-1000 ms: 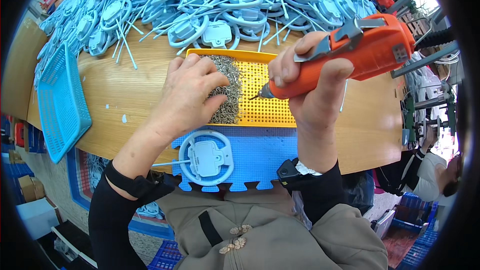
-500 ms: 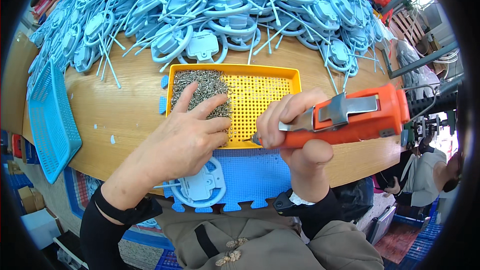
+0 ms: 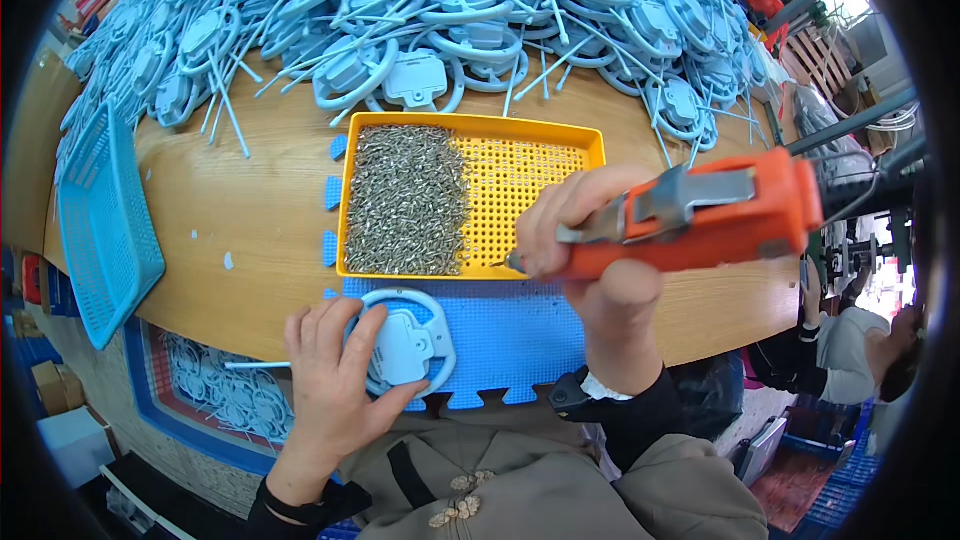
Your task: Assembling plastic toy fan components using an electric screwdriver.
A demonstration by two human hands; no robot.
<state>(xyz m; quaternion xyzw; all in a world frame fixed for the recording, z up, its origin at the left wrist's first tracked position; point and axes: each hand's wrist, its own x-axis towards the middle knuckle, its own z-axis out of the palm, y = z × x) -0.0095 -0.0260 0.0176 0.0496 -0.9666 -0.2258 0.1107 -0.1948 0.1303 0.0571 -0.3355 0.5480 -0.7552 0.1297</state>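
Two hands shifted | your left hand (image 3: 335, 380) has left the yellow perforated screw tray (image 3: 560, 130), fingers now curled around the pale-blue ring-shaped plastic part (image 3: 405, 345) at the wooden table's (image 3: 230, 200) near edge | your right hand (image 3: 590, 240) stays clenched on the orange electric screwdriver (image 3: 700, 220), tip lowered toward the part.

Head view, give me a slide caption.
Left hand steadies blue plastic part; right hand holds orange screwdriver by screw tray.

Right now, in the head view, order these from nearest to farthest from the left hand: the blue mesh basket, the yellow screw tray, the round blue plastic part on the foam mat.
1. Round blue plastic part: under the left hand's fingers, on the blue foam mat.
2. Yellow screw tray: just beyond the mat, toward the table's middle.
3. Blue mesh basket: off to the left at the table edge.
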